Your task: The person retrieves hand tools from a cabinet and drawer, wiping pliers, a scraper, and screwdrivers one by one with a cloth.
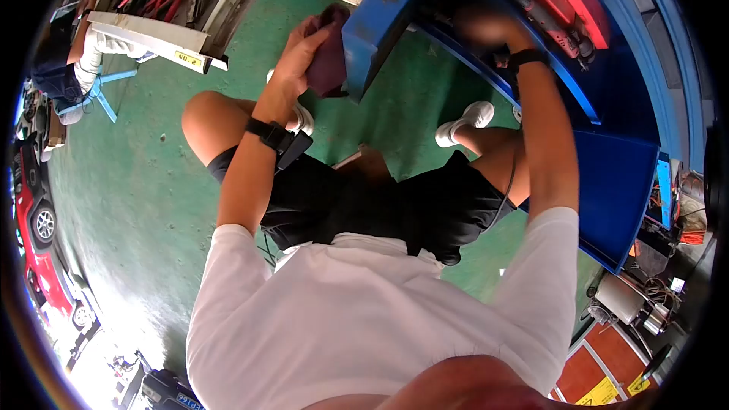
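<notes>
My left hand [300, 53] is closed round a dark maroon cloth [328, 61], beside the edge of a blue metal panel [372, 26]. On the right, my right hand [486, 28] reaches inside a blue metal cabinet [619, 99]. That hand is smeared by motion and in shadow, so its fingers and anything in them cannot be made out. Near it, a grey and red tool [548, 24] and a red case [585, 11] lie on a shelf.
An open drawer [148, 34] of red-handled pliers stands at the upper left. Behind it a person [61, 68] is near a blue stool [106, 91]. A red car [42, 235] is far left. Cables and a metal cylinder [619, 298] lie at the lower right.
</notes>
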Motion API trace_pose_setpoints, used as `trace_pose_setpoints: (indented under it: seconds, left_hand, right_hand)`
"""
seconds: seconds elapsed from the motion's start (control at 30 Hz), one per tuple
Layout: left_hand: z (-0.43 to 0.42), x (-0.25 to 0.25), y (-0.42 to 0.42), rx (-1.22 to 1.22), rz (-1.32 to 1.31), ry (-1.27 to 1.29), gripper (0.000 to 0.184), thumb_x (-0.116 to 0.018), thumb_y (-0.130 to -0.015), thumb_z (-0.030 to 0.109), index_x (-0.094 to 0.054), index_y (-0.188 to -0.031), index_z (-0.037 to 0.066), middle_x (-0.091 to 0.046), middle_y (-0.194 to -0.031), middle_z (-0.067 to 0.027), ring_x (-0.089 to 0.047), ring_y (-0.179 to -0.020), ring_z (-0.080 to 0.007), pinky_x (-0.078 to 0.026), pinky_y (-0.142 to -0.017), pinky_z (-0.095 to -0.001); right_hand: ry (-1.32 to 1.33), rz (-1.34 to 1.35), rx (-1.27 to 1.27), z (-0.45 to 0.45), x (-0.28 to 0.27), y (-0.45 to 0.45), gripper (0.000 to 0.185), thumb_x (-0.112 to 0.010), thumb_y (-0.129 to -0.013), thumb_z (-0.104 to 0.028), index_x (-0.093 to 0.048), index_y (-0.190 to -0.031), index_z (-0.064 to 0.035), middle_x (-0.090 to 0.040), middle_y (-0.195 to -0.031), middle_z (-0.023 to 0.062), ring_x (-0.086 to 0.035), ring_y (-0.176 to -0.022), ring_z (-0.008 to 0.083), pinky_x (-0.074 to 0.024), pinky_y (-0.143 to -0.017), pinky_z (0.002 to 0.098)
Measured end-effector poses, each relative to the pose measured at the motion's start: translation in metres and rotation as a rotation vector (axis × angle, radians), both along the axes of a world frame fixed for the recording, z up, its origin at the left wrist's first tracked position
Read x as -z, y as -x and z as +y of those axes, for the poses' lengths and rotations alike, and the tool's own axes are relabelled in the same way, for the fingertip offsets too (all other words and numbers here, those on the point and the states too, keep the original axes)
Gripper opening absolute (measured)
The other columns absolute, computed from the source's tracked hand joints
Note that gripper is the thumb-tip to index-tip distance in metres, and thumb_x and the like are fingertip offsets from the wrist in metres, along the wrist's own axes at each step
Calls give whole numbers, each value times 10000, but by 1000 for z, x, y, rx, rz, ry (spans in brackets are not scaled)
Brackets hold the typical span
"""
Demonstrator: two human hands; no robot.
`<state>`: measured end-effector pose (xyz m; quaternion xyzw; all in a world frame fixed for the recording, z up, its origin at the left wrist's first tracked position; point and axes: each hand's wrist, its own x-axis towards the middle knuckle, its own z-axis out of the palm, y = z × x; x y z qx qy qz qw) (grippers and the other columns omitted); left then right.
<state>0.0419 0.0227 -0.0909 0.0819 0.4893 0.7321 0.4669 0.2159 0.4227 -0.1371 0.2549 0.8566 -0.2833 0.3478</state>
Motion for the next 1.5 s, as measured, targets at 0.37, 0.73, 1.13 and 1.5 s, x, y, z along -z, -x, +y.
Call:
trace_pose_setpoints:
  seconds: [0.37, 0.73, 1.13, 1.5]
  left_hand:
    - [19, 4, 4, 114, -167, -160, 456, -583, -943, 164, -498, -1355, -13, -674, -1140, -121, -685, -958, -216, -578, -855, -336]
    - [20, 41, 23, 158, -192, -371, 371, -562, -905, 192, -545, -1231, 15, -643, -1116, -131, -643, -983, -226, -539, -866, -326]
    - [14, 42, 41, 111, -88, -382, 257, -550, -878, 198, -543, -1079, 38, -617, -979, -120, -612, -874, -242, -516, -786, -348]
    - [28, 13, 39, 31, 13, -447, 156, -537, -851, 211, -490, -892, 68, -551, -835, -110, -555, -792, -243, -468, -719, -367]
  right_hand:
    - [-100, 269, 775, 37, 136, -18, 568, -462, -1022, -413, -490, -1452, -43, -647, -1240, 242, -667, -984, 317, -499, -869, 488]
    - [367, 753, 1249, 57, 226, 3, 433, -611, -972, -321, -495, -1340, -125, -553, -1216, 78, -595, -872, 226, -562, -722, 397]
    - [-38, 504, 903, 23, 176, 11, 339, -600, -997, -251, -601, -728, -44, -516, -546, 83, -445, -520, 199, -511, -711, 412]
    - [546, 453, 1472, 15, 139, -24, 234, -748, -779, -137, -545, -897, -133, -422, -733, 0, -442, -645, 139, -542, -607, 341]
